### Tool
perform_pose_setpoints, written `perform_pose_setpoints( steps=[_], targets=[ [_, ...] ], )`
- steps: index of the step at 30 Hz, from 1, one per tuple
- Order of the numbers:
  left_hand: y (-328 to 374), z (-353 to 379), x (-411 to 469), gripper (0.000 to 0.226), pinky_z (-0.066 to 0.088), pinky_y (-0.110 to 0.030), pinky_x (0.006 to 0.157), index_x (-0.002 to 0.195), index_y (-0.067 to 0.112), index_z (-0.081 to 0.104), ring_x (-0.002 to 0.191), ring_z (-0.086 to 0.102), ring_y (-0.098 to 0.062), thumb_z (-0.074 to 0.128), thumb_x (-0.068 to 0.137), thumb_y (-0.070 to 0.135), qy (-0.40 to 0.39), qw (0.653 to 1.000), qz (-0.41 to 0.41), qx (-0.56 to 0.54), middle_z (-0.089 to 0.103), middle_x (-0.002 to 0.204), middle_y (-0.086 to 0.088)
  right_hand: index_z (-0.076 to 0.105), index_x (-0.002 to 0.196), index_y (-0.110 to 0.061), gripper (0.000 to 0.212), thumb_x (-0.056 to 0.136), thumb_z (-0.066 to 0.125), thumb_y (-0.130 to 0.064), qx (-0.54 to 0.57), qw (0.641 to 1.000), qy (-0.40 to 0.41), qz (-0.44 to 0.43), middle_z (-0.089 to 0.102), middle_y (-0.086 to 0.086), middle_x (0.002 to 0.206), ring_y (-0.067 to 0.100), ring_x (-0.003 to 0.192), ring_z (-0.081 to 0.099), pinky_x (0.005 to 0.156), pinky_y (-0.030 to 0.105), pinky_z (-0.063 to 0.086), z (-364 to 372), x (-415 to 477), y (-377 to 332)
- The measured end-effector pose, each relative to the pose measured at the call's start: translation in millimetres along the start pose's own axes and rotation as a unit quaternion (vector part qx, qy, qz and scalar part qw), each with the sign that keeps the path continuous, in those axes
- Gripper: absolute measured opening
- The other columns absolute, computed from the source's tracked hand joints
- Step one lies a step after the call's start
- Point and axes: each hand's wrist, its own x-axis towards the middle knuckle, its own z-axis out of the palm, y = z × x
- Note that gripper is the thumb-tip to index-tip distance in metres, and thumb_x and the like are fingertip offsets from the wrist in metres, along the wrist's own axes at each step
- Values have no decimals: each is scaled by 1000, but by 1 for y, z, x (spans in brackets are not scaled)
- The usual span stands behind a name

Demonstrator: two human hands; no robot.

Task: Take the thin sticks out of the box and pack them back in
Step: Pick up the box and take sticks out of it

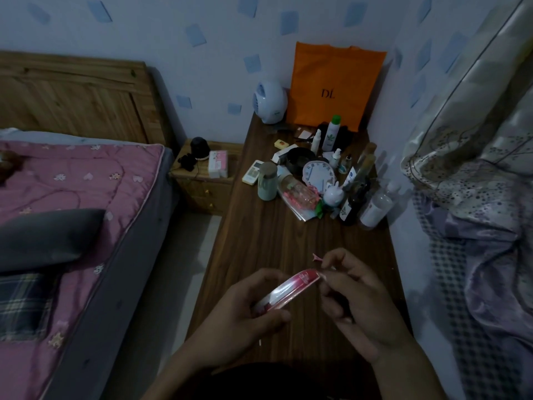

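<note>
Fingers (268, 316) of the left hand (242, 319) are curled around the lower end of a slim red and white box (288, 290), clamped on it and holding it slanted above the table (259, 243). At the box's upper end the right hand (357, 307) has thumb and forefinger pinched together on what looks like a thin pale stick (328, 269) at the opening; how many sticks are inside I cannot tell. A small pink flap or tip (317, 256) shows just past the right fingertips (too small to make out).

Both hands hover over a long dark wooden table that runs away toward the corner of the room. Its near half is bare; one tiny pale speck (260, 342) lies by the left wrist. The far half is crowded: a pale green cup (266, 181), a white round clock (318, 174), one remote control (253, 172), a white rabbit figure (334, 194), and several bottles, among them one tall white spray can with a green cap (331, 132). Behind these stand one round white fan (269, 102) and one orange bag (334, 85), which leans on the wall.

To the left is a bed with a pink quilt (72, 180), one grey pillow (46, 238) and a wooden headboard (72, 96). A small nightstand (204, 180) sits between bed and table. Piled bedding (476, 140) fills the right side. The wall is pale with blue squares (196, 34).
</note>
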Motion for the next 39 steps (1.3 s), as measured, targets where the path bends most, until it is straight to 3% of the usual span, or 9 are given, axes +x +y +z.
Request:
perform_pose_setpoints(
  steps=[5, 10, 14, 18, 23, 26, 31, 36, 39],
  targets=[
    [-1, 5, 1, 20, 42, -11, 49, 115, 25, 64, 54, 52, 2, 55, 98, 27, -2, 998, -10, -56, 59, 65, 8, 74, 87, -4, 15, 74, 69, -10, 128, 990, -52, -18, 67, 14, 76, 14, 49, 58, 42, 21, 45, -8, 3, 2],
    [-1, 7, 3, 28, 46, -17, 53, 111, 24, 68, 55, 55, -6, 48, 96, 37, 17, 998, -30, -49, 59, 63, 3, 75, 94, -8, 44, 56, 93, -24, 31, 997, -39, -59, 67, 11, 78, 11, 53, 54, 43, 21, 41, -7, 3, 3],
    [0, 6, 3, 25, 51, -27, 57, 97, 25, 70, 60, 65, -14, 48, 98, 36, -17, 998, -37, -40, 67, 69, -7, 74, 79, -16, 26, 62, 81, -33, -50, 995, 35, -80, 54, 4, 60, 10, 51, 48, 43, 19, 38, -2, 4, 3],
    [-1, 6, 2, 30, 53, -47, 72, 95, 24, 74, 73, 68, -26, 48, 99, 39, -43, 997, -51, -27, 73, 81, -16, 73, 79, -18, 17, 67, 72, -30, -56, 995, 40, -77, 69, 2, 75, 8, 56, 58, 45, 20, 42, 1, 2, 2],
    [1, 5, 5, 29, 49, -29, 68, 95, 22, 73, 69, 63, -15, 48, 97, 38, -58, 996, -62, -35, 67, 72, -2, 67, 99, -29, 23, 80, 71, -17, -108, 987, 68, -94, 74, 3, 80, 13, 53, 61, 45, 21, 46, 4, 3, 6],
    [2, 4, 5, 30, 46, -23, 61, 94, 18, 74, 63, 58, -12, 49, 95, 37, -56, 995, -64, -52, 63, 69, -3, 66, 91, -41, 39, 88, 69, -2, -182, 968, 86, -152, 76, 7, 89, 16, 55, 66, 47, 22, 50, 4, 5, 9],
    [0, 4, 6, 41, 42, -25, 56, 98, 1, 70, 59, 51, -16, 50, 93, 37, -69, 993, -79, -50, 58, 64, -2, 67, 77, -31, 42, 84, 68, 11, -276, 935, 66, -212, 72, -17, 117, 10, 93, 72, 59, 22, 58, 1, 4, 9],
    [3, 1, 6, 41, 42, -40, 59, 101, 3, 70, 62, 53, -21, 48, 97, 39, -89, 992, -83, -12, 59, 68, -21, 73, 80, -24, 29, 85, 65, 3, -283, 930, 43, -232, 70, -16, 117, 15, 97, 70, 60, 24, 59, -5, 2, 10],
    [4, -3, 8, 43, 45, -39, 60, 103, 0, 66, 64, 56, -17, 49, 98, 40, -119, 987, -107, 16, 60, 71, -11, 72, 82, -28, 25, 81, 65, -4, -269, 938, 39, -214, 72, -13, 115, 16, 99, 70, 66, 27, 61, -10, 1, 16]
  ],
)
